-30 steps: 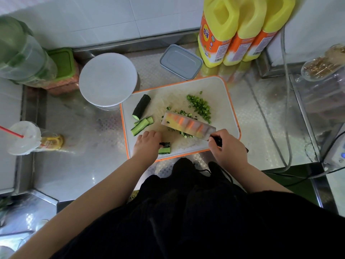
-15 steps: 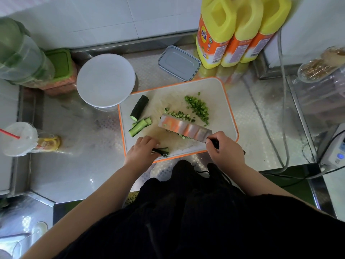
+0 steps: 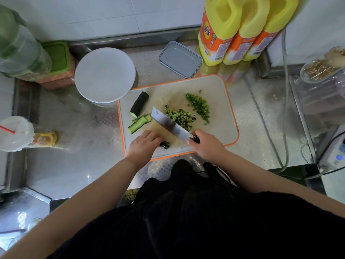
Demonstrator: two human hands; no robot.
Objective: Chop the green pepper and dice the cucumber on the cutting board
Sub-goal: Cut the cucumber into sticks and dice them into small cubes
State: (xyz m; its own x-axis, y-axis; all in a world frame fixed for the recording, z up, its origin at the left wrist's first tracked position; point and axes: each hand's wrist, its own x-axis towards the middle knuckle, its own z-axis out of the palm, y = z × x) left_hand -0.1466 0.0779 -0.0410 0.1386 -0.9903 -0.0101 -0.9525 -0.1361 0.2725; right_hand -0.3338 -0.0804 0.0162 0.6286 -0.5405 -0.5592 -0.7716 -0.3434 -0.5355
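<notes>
A white cutting board (image 3: 222, 101) with an orange rim lies on the steel counter. On it are a cucumber half (image 3: 139, 104), cucumber strips (image 3: 139, 123), a heap of diced cucumber (image 3: 180, 117) and chopped green pepper (image 3: 200, 107) farther right. My right hand (image 3: 206, 144) grips the handle of a cleaver (image 3: 170, 126), whose blade slants beside the diced heap. My left hand (image 3: 142, 147) holds down cucumber strips (image 3: 165, 145) at the board's near edge; only their dark end shows past my fingers.
A white round lid (image 3: 105, 75) touches the board's far left corner. A grey lidded box (image 3: 180, 59) and yellow oil jugs (image 3: 237, 28) stand behind the board. A lidded cup with a red straw (image 3: 15, 134) is at the left; cables (image 3: 283, 128) run at the right.
The cleaver has swung round and pushed the diced cucumber up into a heap, its blade now slanting toward the far left. My left hand stays on the strips at the near edge.
</notes>
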